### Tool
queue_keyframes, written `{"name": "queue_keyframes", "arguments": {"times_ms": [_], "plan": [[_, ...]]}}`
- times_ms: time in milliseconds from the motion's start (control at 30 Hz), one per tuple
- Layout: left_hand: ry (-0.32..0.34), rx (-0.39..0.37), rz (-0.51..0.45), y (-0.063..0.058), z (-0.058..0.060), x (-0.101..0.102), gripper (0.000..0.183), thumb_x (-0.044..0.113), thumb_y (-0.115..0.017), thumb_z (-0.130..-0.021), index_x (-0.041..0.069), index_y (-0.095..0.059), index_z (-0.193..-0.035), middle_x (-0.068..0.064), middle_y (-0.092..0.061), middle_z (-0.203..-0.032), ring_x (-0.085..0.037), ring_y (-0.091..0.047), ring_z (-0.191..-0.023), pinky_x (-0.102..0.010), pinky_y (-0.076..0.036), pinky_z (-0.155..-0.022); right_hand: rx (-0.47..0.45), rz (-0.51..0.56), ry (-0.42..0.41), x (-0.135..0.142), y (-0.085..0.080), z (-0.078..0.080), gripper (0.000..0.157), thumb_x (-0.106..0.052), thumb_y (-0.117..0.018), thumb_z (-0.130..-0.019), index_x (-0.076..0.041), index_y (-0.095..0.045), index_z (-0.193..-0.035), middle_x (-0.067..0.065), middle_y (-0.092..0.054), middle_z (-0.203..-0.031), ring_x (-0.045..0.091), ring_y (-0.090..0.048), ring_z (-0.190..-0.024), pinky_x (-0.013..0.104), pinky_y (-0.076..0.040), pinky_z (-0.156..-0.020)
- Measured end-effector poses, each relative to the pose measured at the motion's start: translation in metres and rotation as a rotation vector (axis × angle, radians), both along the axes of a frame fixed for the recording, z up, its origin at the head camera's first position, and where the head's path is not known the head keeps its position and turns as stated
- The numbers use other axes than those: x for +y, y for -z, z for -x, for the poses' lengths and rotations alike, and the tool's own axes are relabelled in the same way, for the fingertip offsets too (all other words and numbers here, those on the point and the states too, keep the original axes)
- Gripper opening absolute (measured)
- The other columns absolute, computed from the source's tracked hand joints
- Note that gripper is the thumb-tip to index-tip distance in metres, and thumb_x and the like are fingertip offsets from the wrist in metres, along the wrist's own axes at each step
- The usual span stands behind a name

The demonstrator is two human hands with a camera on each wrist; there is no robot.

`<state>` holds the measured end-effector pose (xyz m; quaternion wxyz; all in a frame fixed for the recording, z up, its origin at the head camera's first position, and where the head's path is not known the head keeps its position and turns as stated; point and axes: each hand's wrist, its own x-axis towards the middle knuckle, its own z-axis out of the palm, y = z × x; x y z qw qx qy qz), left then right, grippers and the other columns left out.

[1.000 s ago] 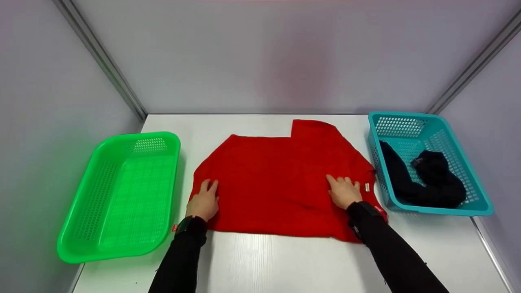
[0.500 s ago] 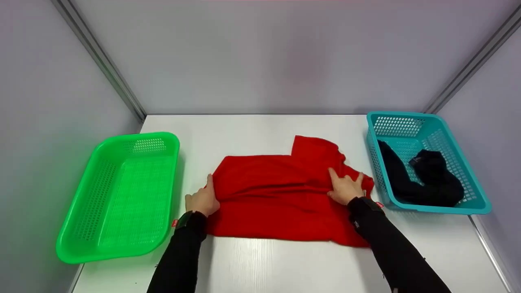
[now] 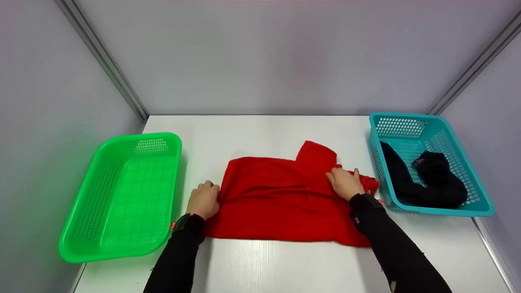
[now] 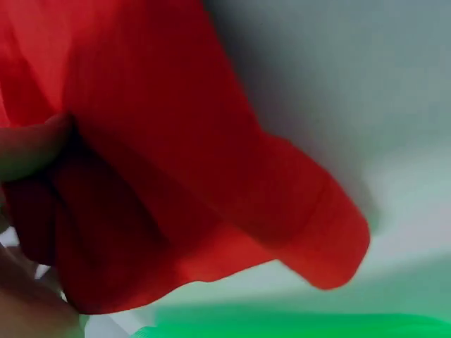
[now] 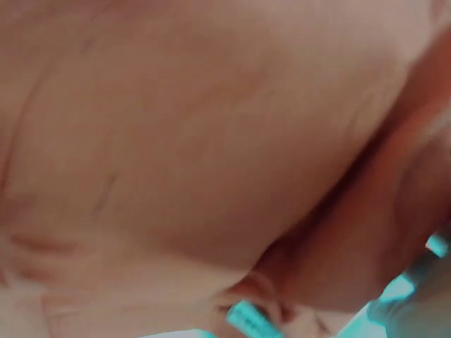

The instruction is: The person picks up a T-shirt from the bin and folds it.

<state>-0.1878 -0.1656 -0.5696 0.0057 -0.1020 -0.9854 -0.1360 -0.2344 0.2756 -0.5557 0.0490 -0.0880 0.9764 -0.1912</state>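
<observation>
A red top [image 3: 276,211] lies across the middle of the white table, creased along its width, with a flap [image 3: 317,155] sticking out at its far right. My left hand [image 3: 202,200] pinches its left side. In the left wrist view, the thumb [image 4: 32,149] presses on the red cloth [image 4: 176,141], and a loose end of it hangs down. At the right end, my right hand [image 3: 346,184] grips bunched cloth with bent fingers; their tips are hidden. The right wrist view is mostly filled by the blurred hand [image 5: 197,155].
A green basket [image 3: 176,179] stands on the left of the table. On the right is a blue basket [image 3: 376,179] with a black garment [image 3: 439,185] in it, close beside the red top. Pale panels [image 3: 260,57] enclose the table at the back and sides.
The far edge of the red top has come toward me, and creases have formed across it. Both hands have gone from spread fingers on the cloth to holding its sides.
</observation>
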Motion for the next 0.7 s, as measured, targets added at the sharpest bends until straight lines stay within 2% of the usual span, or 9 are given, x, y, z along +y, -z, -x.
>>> {"name": "queue_keyframes", "arguments": {"times_ms": [67,100,200,267,300,400,500,600,700], "plan": [[0.012,-0.029,-0.034,0.0,0.0,0.0,0.012,-0.006,-0.067,-0.083,0.002,-0.062,-0.092,-0.019,-0.065,-0.091,-0.044,-0.064,-0.089,-0.058,-0.051,-0.079,0.064,-0.026,0.026,-0.002,0.001,0.002,0.024,-0.012,-0.056,-0.105,0.006,-0.058,-0.122,0.026,-0.07,-0.106,0.049,-0.065,-0.109,0.085,-0.014,-0.109],[0.006,-0.048,-0.055,-0.001,0.0,0.0,0.017,-0.005,-0.067,-0.083,0.001,-0.062,-0.098,-0.019,-0.067,-0.091,-0.044,-0.065,-0.088,-0.058,-0.051,-0.079,0.083,-0.045,0.036,-0.002,0.002,0.003,0.032,-0.007,-0.058,-0.103,0.006,-0.054,-0.132,0.026,-0.07,-0.101,0.049,-0.066,-0.107,0.085,-0.013,-0.108],[-0.046,-0.141,-0.132,-0.003,0.001,0.003,0.044,0.008,-0.071,-0.089,0.0,-0.058,-0.13,-0.022,-0.071,-0.11,-0.046,-0.064,-0.102,-0.061,-0.047,-0.088,0.103,-0.14,0.061,-0.004,0.005,0.005,0.062,-0.006,-0.064,-0.099,0.006,-0.038,-0.154,0.025,-0.07,-0.088,0.052,-0.066,-0.102,0.086,-0.009,-0.107],[-0.101,-0.212,-0.185,-0.005,0.002,0.005,0.06,0.024,-0.07,-0.095,0.0,-0.05,-0.146,-0.024,-0.067,-0.127,-0.047,-0.059,-0.115,-0.063,-0.043,-0.096,0.081,-0.189,0.073,-0.005,0.007,0.007,0.066,-0.009,-0.064,-0.099,0.007,-0.034,-0.155,0.024,-0.067,-0.078,0.053,-0.064,-0.099,0.087,-0.006,-0.107],[-0.13,-0.24,-0.21,-0.006,0.002,0.006,0.061,0.031,-0.067,-0.098,-0.001,-0.052,-0.147,-0.024,-0.065,-0.131,-0.048,-0.056,-0.118,-0.064,-0.041,-0.098,0.071,-0.205,0.08,-0.005,0.008,0.009,0.06,-0.01,-0.064,-0.1,0.009,-0.039,-0.151,0.024,-0.067,-0.077,0.053,-0.064,-0.099,0.087,-0.005,-0.107],[-0.193,-0.244,-0.254,-0.009,0.004,0.007,0.045,0.036,-0.059,-0.105,-0.003,-0.065,-0.128,-0.023,-0.065,-0.118,-0.046,-0.058,-0.114,-0.062,-0.044,-0.094,0.051,-0.189,0.119,-0.007,0.013,0.012,0.029,-0.005,-0.056,-0.101,0.013,-0.057,-0.124,0.025,-0.067,-0.078,0.054,-0.063,-0.099,0.087,-0.004,-0.107],[-0.212,-0.184,-0.303,-0.01,0.004,0.007,0.02,0.019,-0.06,-0.103,0.0,-0.063,-0.099,-0.016,-0.063,-0.093,-0.041,-0.064,-0.094,-0.057,-0.048,-0.083,0.092,-0.182,0.157,-0.008,0.019,0.016,0.013,0.002,-0.049,-0.101,0.007,-0.061,-0.102,0.029,-0.065,-0.086,0.056,-0.06,-0.1,0.087,-0.006,-0.107],[-0.189,-0.138,-0.358,-0.009,0.005,0.007,0.012,0.008,-0.061,-0.1,0.007,-0.051,-0.092,-0.01,-0.057,-0.079,-0.032,-0.06,-0.074,-0.049,-0.049,-0.07,0.213,-0.183,0.151,-0.008,0.024,0.018,0.013,0.006,-0.049,-0.098,0.006,-0.062,-0.103,0.032,-0.06,-0.102,0.058,-0.054,-0.108,0.085,-0.014,-0.107],[-0.134,-0.075,-0.418,-0.009,0.007,0.008,0.014,0.001,-0.058,-0.099,0.009,-0.048,-0.093,-0.008,-0.054,-0.077,-0.027,-0.054,-0.069,-0.043,-0.047,-0.065,0.343,-0.128,0.096,-0.008,0.025,0.02,0.009,0.004,-0.056,-0.097,0.007,-0.058,-0.105,0.031,-0.055,-0.11,0.055,-0.052,-0.114,0.082,-0.02,-0.108]]}}
